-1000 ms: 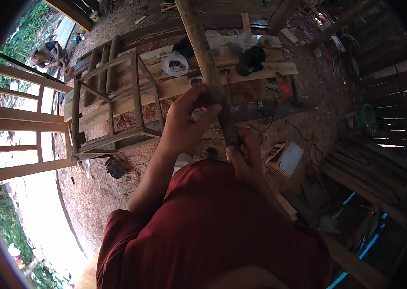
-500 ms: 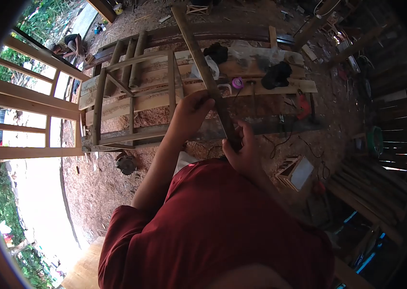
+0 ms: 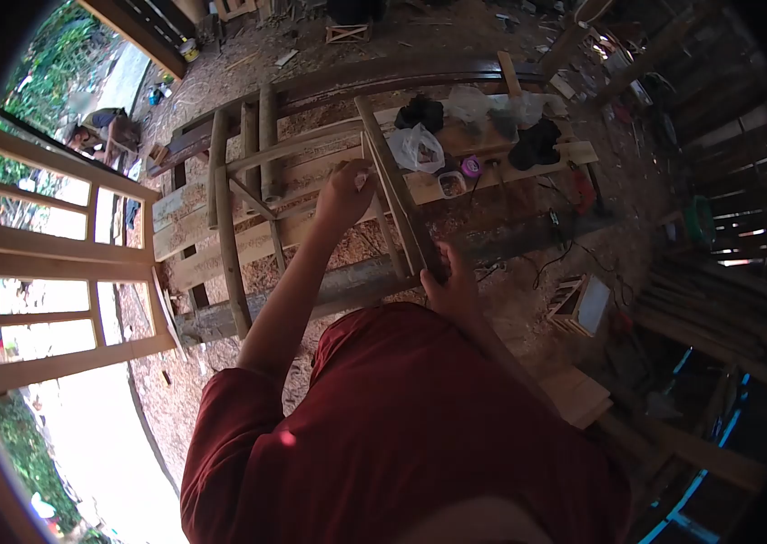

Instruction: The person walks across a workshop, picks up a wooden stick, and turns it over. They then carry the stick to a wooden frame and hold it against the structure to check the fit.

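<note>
A long wooden strip [image 3: 399, 195] slants across the right end of a wooden frame [image 3: 230, 240], its near end by my body. My right hand [image 3: 453, 283] grips that near end between thumb and fingers. My left hand [image 3: 345, 195] is just left of the strip, above the frame, with its fingers curled together. Whatever those fingers hold, if anything, is too small to make out. The frame, made of slats and crosspieces, lies on wide planks [image 3: 193, 267].
Right of the strip lie a white plastic bag [image 3: 417, 150], dark cloth-like bundles [image 3: 536, 143], a purple round item [image 3: 470, 166] and a red tool [image 3: 584, 189]. A light wooden lattice [image 3: 66, 263] stands at left. Another person [image 3: 111, 131] crouches at far left.
The strip's far end now appears lower and nearer, beside the frame's end. My left hand has shifted left, off the strip. The frame appears turned, and the camera view has shifted.
</note>
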Action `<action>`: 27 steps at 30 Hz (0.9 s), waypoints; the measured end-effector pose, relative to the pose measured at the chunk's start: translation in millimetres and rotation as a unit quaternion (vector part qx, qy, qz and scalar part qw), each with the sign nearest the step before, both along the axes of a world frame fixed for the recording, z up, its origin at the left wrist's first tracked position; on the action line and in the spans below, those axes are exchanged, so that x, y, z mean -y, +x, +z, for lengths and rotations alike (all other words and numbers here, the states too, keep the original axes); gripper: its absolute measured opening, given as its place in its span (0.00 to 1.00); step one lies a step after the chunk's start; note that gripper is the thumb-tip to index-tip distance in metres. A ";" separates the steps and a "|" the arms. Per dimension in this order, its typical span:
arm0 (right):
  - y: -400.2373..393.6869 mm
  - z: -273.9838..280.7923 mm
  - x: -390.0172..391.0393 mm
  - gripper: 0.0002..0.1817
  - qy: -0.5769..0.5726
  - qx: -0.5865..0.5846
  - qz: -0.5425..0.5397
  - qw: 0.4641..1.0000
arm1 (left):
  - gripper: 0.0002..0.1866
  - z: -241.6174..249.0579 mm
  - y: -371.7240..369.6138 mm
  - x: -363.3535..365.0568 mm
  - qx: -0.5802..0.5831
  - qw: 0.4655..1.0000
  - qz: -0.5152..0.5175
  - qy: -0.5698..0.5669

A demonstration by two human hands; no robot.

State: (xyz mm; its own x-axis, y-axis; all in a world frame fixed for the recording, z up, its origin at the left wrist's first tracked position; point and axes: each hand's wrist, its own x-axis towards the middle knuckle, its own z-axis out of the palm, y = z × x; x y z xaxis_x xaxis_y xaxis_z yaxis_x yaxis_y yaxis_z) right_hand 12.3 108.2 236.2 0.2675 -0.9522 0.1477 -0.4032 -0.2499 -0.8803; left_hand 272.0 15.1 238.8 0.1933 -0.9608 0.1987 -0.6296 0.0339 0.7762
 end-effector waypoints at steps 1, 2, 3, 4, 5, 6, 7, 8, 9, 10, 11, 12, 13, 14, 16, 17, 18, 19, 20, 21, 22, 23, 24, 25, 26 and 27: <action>9.7 -2.4 -4.0 0.26 0.000 -0.005 -0.011 1.000 | 0.17 -3.3 8.6 10.0 0.029 1.000 0.001 -0.005; 19.2 -3.4 -8.6 0.26 0.001 -0.010 -0.023 1.000 | 0.17 -7.9 16.1 19.6 0.053 0.997 -0.024 -0.042; 26.7 -4.5 -13.4 0.26 0.004 -0.017 -0.035 0.999 | 0.17 -13.3 21.8 27.5 0.075 0.993 -0.049 -0.078; 31.7 -7.7 -16.7 0.27 -0.004 -0.028 -0.044 0.999 | 0.18 -19.3 24.7 32.9 0.095 0.987 -0.072 -0.112; 34.9 -13.1 -18.7 0.27 -0.010 -0.039 -0.054 0.998 | 0.18 -21.4 24.9 36.4 0.098 0.981 -0.116 -0.116; 37.3 -17.5 -21.3 0.27 -0.017 -0.049 -0.062 0.997 | 0.19 -22.7 24.9 39.3 0.103 0.974 -0.160 -0.121; 39.0 -21.1 -24.7 0.27 -0.026 -0.054 -0.071 0.996 | 0.19 -23.7 24.8 40.7 0.108 0.965 -0.203 -0.126; 41.1 -21.8 -25.4 0.27 -0.037 -0.059 -0.079 0.994 | 0.20 -21.0 23.5 40.1 0.115 0.949 -0.252 -0.152; 42.1 -22.2 -24.7 0.27 -0.050 -0.064 -0.085 0.993 | 0.21 -18.5 21.4 38.7 0.122 0.929 -0.300 -0.178; 41.2 -22.0 -24.0 0.27 -0.046 -0.064 -0.085 0.993 | 0.22 -16.3 19.6 37.0 0.128 0.907 -0.345 -0.203; 40.2 -17.0 -22.3 0.27 -0.042 -0.065 -0.083 0.994 | 0.22 -17.0 18.8 37.2 0.123 0.895 -0.384 -0.192; 38.7 -13.8 -21.6 0.26 -0.037 -0.067 -0.079 0.994 | 0.22 -18.2 17.8 36.5 0.117 0.881 -0.421 -0.180; 37.1 -12.5 -21.1 0.26 -0.037 -0.069 -0.076 0.994 | 0.22 -19.4 16.3 35.2 0.112 0.867 -0.457 -0.167; 36.4 -11.6 -19.8 0.26 -0.039 -0.069 -0.073 0.994 | 0.23 -20.1 15.1 34.7 0.111 0.860 -0.472 -0.159; 37.4 -12.4 -19.4 0.26 -0.033 -0.069 -0.077 0.994 | 0.24 -20.3 14.1 36.5 0.113 0.845 -0.503 -0.144; 38.9 -15.4 -21.0 0.26 -0.024 -0.067 -0.084 0.994 | 0.24 -22.2 14.5 36.6 0.103 0.847 -0.506 -0.131; 40.0 -18.3 -21.8 0.26 -0.014 -0.066 -0.091 0.994 | 0.23 -24.8 15.0 35.7 0.092 0.848 -0.508 -0.117; 40.5 -21.6 -22.1 0.26 -0.011 -0.067 -0.093 0.993 | 0.23 -28.2 15.7 35.0 0.082 0.851 -0.509 -0.102; 41.3 -23.5 -22.6 0.26 -0.007 -0.068 -0.095 0.993 | 0.22 -27.8 16.3 35.2 0.071 0.852 -0.508 -0.104; 41.6 -25.6 -24.7 0.26 0.000 -0.068 -0.097 0.993 | 0.22 -28.0 17.0 35.8 0.059 0.854 -0.506 -0.103; 40.4 -27.7 -26.2 0.26 0.003 -0.074 -0.099 0.992 | 0.22 -28.9 16.5 35.4 0.046 0.855 -0.506 -0.102; 39.8 -25.2 -26.2 0.26 0.008 -0.079 -0.103 0.992 | 0.22 -33.6 15.7 36.8 0.039 0.856 -0.506 -0.100; 39.5 -22.3 -29.4 0.26 0.012 -0.083 -0.108 0.991 | 0.22 -37.8 15.1 39.9 0.033 0.856 -0.507 -0.098; 39.4 -17.8 -35.1 0.26 0.017 -0.083 -0.119 0.989 | 0.21 -41.8 14.5 41.3 0.028 0.855 -0.508 -0.098; 38.5 -12.4 -39.8 0.26 0.020 -0.083 -0.131 0.988 | 0.22 -41.3 13.7 40.9 0.027 0.856 -0.508 -0.096; 36.6 -10.1 -44.1 0.27 0.023 -0.083 -0.142 0.986 | 0.22 -40.3 13.4 41.7 0.026 0.857 -0.507 -0.094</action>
State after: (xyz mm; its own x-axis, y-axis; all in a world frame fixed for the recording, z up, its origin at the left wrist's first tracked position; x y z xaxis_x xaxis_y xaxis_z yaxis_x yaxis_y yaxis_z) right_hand 48.9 152.3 226.1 0.0054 -0.9968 0.0798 -0.5902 -0.0676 -0.8044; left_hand 285.3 -26.7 198.4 -0.7346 -0.5803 0.3517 -0.2364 0.7047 0.6689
